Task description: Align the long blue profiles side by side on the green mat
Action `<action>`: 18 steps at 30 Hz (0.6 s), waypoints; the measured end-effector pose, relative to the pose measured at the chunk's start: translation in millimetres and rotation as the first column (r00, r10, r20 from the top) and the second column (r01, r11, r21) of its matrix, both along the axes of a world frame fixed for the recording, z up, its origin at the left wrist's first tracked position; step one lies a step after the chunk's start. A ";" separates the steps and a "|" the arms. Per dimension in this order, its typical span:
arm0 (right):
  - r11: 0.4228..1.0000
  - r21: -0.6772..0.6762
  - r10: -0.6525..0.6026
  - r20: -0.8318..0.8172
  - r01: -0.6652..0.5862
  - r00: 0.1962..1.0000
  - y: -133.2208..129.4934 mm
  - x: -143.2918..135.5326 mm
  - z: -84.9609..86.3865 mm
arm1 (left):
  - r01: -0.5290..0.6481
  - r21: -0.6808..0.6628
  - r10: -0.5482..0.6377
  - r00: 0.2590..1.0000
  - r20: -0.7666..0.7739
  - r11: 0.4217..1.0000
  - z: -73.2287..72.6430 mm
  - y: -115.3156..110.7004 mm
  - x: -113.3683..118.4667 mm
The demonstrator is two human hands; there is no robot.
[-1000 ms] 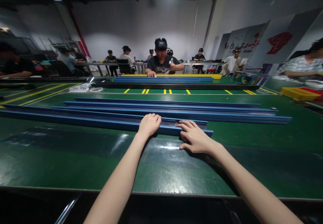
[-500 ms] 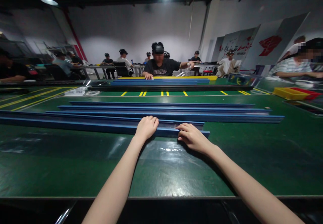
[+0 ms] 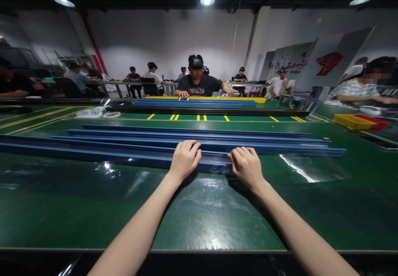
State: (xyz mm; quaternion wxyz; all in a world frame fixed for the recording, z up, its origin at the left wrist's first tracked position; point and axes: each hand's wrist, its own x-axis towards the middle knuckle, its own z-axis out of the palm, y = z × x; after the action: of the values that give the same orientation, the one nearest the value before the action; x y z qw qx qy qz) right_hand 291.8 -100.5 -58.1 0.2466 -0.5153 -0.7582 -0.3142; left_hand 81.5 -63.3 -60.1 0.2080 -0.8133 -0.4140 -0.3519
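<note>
A long blue channel-shaped strip (image 3: 133, 155) lies crosswise in front of me. Thin clear plastic film (image 3: 214, 189) is spread on the table along its near side, reaching up onto its front wall and out past my right hand. My left hand (image 3: 185, 158) is over the strip with curled fingers, closed at the film's edge. At the strip's right end, my right hand (image 3: 248, 166) is closed in a pinch on the film, its knuckles up. Both sets of fingertips are partly hidden.
Several more blue strips (image 3: 280, 147) lie just behind. Farther off are a black strip (image 3: 211, 111), a yellow strip (image 3: 261, 100) and a co-worker (image 3: 199, 85) facing me. Yellow and red trays (image 3: 354, 121) stand at right. The green table (image 3: 93, 218) has its edge near me.
My right hand has moved slightly right, to the strip's end, and its fingers have curled in. My left hand has turned slightly. Film now shows over the front wall and to the right.
</note>
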 end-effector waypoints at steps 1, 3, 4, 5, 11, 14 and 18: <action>1.000 0.010 -0.026 0.006 0.026 1.000 0.6 2.2 0.8 | 0.051 0.026 -0.051 0.999 -0.017 0.998 -1.3 -1.2 2.7; 0.997 0.017 -0.069 0.023 0.069 0.997 1.7 6.4 1.9 | 0.144 0.062 -0.140 0.988 -0.066 0.988 -4.5 -3.2 7.8; 0.996 0.014 -0.088 0.031 0.088 0.996 2.4 8.3 2.0 | 0.182 0.068 -0.175 0.980 -0.091 0.981 -6.1 -3.9 9.8; 0.994 0.006 -0.108 0.035 0.108 0.994 3.4 10.0 1.7 | 0.213 0.066 -0.205 0.972 -0.111 0.975 -7.7 -4.4 11.5; 0.954 -0.151 -0.266 -0.019 0.260 0.964 16.2 17.9 -6.4 | 0.329 -0.030 -0.327 0.918 -0.224 0.944 -10.7 -4.4 13.0; 0.927 -0.227 -0.321 -0.063 0.300 0.945 21.5 22.2 -8.3 | 0.349 -0.082 -0.358 0.895 -0.265 0.934 -9.1 -3.6 11.2; 0.925 -0.191 -0.345 -0.066 0.328 0.936 21.3 26.7 -6.5 | 0.314 -0.136 -0.341 0.893 -0.293 0.940 -7.9 -2.7 10.1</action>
State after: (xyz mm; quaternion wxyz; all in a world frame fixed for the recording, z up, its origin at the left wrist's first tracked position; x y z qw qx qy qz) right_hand 318.5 -79.2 -64.6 0.1791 -0.6724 -0.6704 -0.2577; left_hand 91.6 -66.0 -67.9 0.1736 -0.9248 -0.2475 -0.2308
